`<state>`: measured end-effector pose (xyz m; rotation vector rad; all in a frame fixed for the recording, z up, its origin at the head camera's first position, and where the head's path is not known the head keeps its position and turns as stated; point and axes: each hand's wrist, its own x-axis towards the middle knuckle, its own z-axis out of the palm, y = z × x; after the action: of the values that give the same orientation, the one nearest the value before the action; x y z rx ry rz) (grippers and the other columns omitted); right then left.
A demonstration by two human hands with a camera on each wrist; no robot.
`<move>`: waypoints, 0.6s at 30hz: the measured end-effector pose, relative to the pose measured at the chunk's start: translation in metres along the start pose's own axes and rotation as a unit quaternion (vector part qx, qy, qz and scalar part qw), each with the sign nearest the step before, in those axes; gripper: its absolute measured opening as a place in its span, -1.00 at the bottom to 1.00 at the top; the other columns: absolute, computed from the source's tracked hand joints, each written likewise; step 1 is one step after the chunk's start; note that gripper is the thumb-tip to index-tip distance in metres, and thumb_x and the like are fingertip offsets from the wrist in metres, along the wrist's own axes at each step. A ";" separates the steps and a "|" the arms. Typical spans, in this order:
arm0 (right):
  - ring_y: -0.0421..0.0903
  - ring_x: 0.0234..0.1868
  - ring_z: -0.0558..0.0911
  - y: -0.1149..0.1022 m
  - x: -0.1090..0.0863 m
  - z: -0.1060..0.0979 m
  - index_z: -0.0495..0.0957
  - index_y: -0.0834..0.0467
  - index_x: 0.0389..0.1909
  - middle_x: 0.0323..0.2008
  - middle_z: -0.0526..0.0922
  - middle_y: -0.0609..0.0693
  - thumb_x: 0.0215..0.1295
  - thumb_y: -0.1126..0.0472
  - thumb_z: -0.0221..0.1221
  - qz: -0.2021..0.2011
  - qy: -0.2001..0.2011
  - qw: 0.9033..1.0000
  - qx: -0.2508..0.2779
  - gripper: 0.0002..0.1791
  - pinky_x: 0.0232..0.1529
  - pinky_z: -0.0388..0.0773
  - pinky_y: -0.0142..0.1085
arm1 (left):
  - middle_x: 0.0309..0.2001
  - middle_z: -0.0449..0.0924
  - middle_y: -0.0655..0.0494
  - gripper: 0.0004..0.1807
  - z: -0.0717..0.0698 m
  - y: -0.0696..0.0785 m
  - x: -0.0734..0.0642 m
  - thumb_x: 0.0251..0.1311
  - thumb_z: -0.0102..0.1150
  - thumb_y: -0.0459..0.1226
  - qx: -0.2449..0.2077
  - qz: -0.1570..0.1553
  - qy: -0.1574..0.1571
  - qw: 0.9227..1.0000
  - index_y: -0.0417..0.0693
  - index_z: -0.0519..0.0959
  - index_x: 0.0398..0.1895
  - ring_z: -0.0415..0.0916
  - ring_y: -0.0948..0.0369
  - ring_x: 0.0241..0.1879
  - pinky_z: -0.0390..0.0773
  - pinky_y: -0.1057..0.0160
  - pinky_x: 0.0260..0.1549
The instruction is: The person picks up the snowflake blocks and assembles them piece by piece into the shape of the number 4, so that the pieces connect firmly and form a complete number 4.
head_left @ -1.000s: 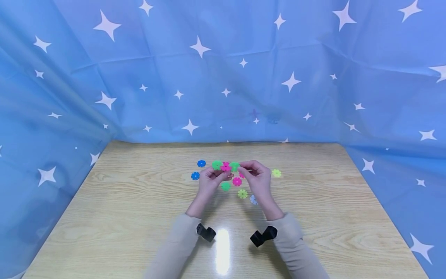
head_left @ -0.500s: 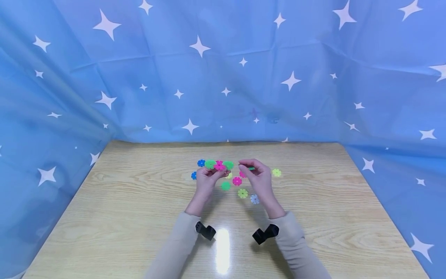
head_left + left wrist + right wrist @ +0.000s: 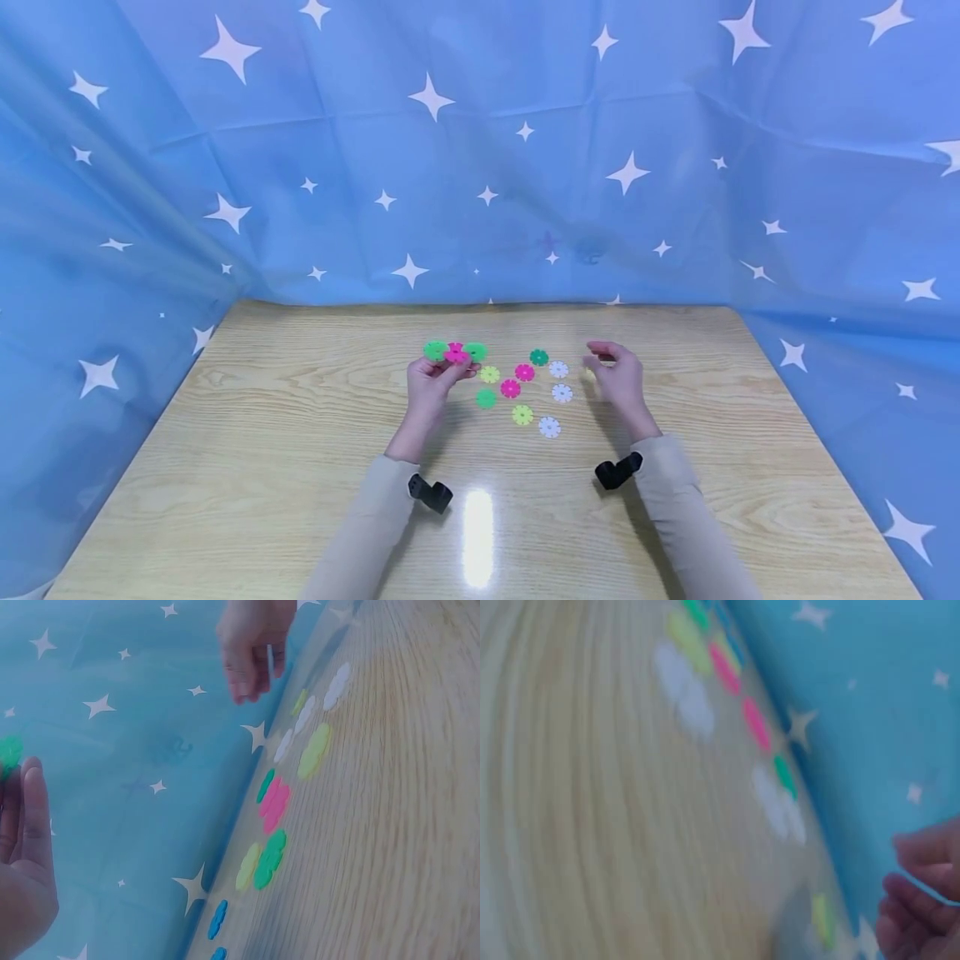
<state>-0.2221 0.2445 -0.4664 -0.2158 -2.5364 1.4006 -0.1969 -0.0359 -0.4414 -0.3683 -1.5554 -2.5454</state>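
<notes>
In the head view my left hand pinches a joined row of notched plastic discs above the table. A pink disc sits between a green disc and a second green disc. Part of a green disc also shows by the fingertips in the left wrist view. My right hand hovers at the right with loosely bent fingers, its thumb apart from them, and nothing visible held. A yellow disc lies below it, mostly covered by the hand in the head view.
Loose notched discs lie mid-table: pink, green, yellow-green, dark green and pale ones. Two blue discs show in the left wrist view. A starred blue curtain hangs behind the wooden table.
My right hand has let go of the right green disc and moved off to the right. The left hand has drawn the joined discs leftward, uncovering pale discs and hiding the blue ones.
</notes>
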 end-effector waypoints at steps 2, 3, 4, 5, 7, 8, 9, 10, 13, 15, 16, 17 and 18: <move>0.15 -0.02 0.50 0.007 0.004 -0.004 0.53 0.40 -0.02 -0.03 0.55 0.32 0.22 0.37 0.16 0.004 -0.007 0.999 -0.038 -0.69 -0.02 0.51 -0.22 | -0.49 0.69 0.12 -0.66 -0.001 0.000 0.000 0.11 0.08 -0.61 0.001 0.001 0.002 1.000 0.00 0.65 -0.48 0.65 0.27 -0.47 0.69 0.30 -0.34; 0.17 0.00 0.49 0.010 0.005 -0.005 0.52 0.40 -0.01 -0.02 0.54 0.33 0.22 0.37 0.15 0.005 -0.012 0.998 -0.055 -0.68 0.02 0.48 -0.13 | -0.50 0.69 0.11 -0.67 -0.001 0.000 0.000 0.12 0.08 -0.61 0.001 0.001 0.003 1.000 -0.01 0.65 -0.48 0.65 0.27 -0.47 0.69 0.30 -0.34; 0.18 0.01 0.48 0.013 0.006 -0.006 0.52 0.41 -0.01 -0.02 0.53 0.34 0.22 0.37 0.15 0.007 -0.019 0.997 -0.073 -0.67 0.04 0.46 -0.06 | -0.50 0.68 0.12 -0.68 -0.001 0.000 0.000 0.12 0.08 -0.61 0.001 0.002 0.004 1.000 -0.01 0.65 -0.48 0.65 0.27 -0.48 0.69 0.30 -0.34; 0.19 0.01 0.48 0.016 0.007 -0.007 0.51 0.42 0.00 -0.02 0.53 0.35 0.21 0.37 0.15 0.007 -0.025 0.996 -0.088 -0.66 0.06 0.45 -0.02 | -0.51 0.68 0.12 -0.68 -0.002 0.000 0.000 0.12 0.08 -0.61 0.001 0.003 0.004 1.000 -0.02 0.65 -0.48 0.65 0.27 -0.48 0.69 0.30 -0.34; 0.21 0.00 0.49 0.019 0.007 -0.008 0.50 0.45 0.00 -0.02 0.53 0.37 0.20 0.37 0.15 0.001 -0.038 0.993 -0.112 -0.65 0.04 0.47 0.01 | -0.52 0.68 0.11 -0.69 -0.002 0.001 0.000 0.13 0.08 -0.60 0.001 0.006 0.004 1.000 -0.03 0.65 -0.48 0.65 0.27 -0.48 0.69 0.30 -0.35; 0.21 -0.01 0.50 0.020 0.008 -0.008 0.49 0.46 0.00 -0.03 0.53 0.38 0.20 0.38 0.16 -0.001 -0.043 0.992 -0.119 -0.64 0.03 0.48 0.01 | -0.52 0.68 0.11 -0.70 -0.002 0.001 0.001 0.13 0.09 -0.60 0.002 0.006 0.004 1.000 -0.02 0.65 -0.48 0.65 0.27 -0.48 0.69 0.30 -0.35; 0.22 -0.02 0.50 0.021 0.008 -0.008 0.49 0.48 0.01 -0.03 0.52 0.39 0.19 0.39 0.17 -0.003 -0.049 0.991 -0.126 -0.63 0.02 0.49 0.02 | -0.52 0.68 0.10 -0.70 -0.002 0.001 0.001 0.13 0.10 -0.59 0.001 0.007 0.004 1.000 -0.03 0.65 -0.48 0.65 0.26 -0.48 0.69 0.29 -0.35; 0.23 -0.03 0.50 0.022 0.008 -0.008 0.49 0.49 0.00 -0.04 0.52 0.40 0.18 0.39 0.18 -0.003 -0.054 0.990 -0.132 -0.63 0.00 0.50 0.02 | -0.51 0.68 0.08 -0.71 -0.002 0.001 0.001 0.12 0.11 -0.59 0.001 0.008 0.005 1.000 -0.03 0.65 -0.48 0.65 0.25 -0.48 0.69 0.29 -0.35; 0.22 -0.08 0.51 0.023 0.009 -0.009 0.50 0.50 -0.03 -0.09 0.52 0.40 0.16 0.39 0.20 -0.005 -0.065 0.987 -0.144 -0.63 -0.06 0.52 0.01 | -0.50 0.69 0.07 -0.72 -0.003 0.003 0.001 0.13 0.12 -0.58 0.004 0.008 0.010 1.000 -0.03 0.65 -0.48 0.66 0.25 -0.48 0.69 0.29 -0.36; 0.21 -0.13 0.51 0.022 0.010 -0.010 0.52 0.50 -0.07 -0.13 0.53 0.38 0.14 0.38 0.22 -0.003 -0.070 0.986 -0.151 -0.65 -0.11 0.53 -0.01 | -0.50 0.69 0.08 -0.73 -0.004 0.003 0.002 0.13 0.13 -0.57 0.004 0.007 0.012 1.000 -0.02 0.65 -0.48 0.66 0.25 -0.48 0.69 0.30 -0.36; 0.20 -0.14 0.51 0.021 0.011 -0.010 0.52 0.50 -0.09 -0.15 0.54 0.37 0.14 0.37 0.23 0.000 -0.074 0.985 -0.155 -0.66 -0.14 0.54 -0.02 | -0.49 0.69 0.09 -0.72 -0.004 0.003 0.002 0.12 0.12 -0.57 0.005 0.007 0.014 1.000 -0.02 0.65 -0.48 0.65 0.25 -0.48 0.69 0.30 -0.37; 0.19 -0.15 0.52 0.020 0.011 -0.010 0.53 0.49 -0.10 -0.16 0.54 0.36 0.14 0.37 0.24 0.003 -0.078 0.984 -0.159 -0.66 -0.16 0.54 -0.03 | -0.50 0.69 0.10 -0.72 -0.005 0.004 0.002 0.13 0.12 -0.57 0.007 0.007 0.014 1.000 -0.02 0.65 -0.48 0.65 0.26 -0.48 0.69 0.31 -0.37; 0.19 -0.17 0.53 0.019 0.012 -0.011 0.53 0.49 -0.12 -0.18 0.55 0.36 0.14 0.36 0.24 0.005 -0.081 0.983 -0.162 -0.67 -0.19 0.55 -0.04 | -0.50 0.69 0.11 -0.72 -0.005 0.004 0.002 0.13 0.13 -0.57 0.008 0.007 0.015 1.000 -0.01 0.66 -0.48 0.65 0.26 -0.48 0.69 0.31 -0.37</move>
<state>-0.2301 0.2663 -0.4756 -0.1756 -2.8944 1.0366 -0.1991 -0.0420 -0.4397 -0.3374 -1.5560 -2.5149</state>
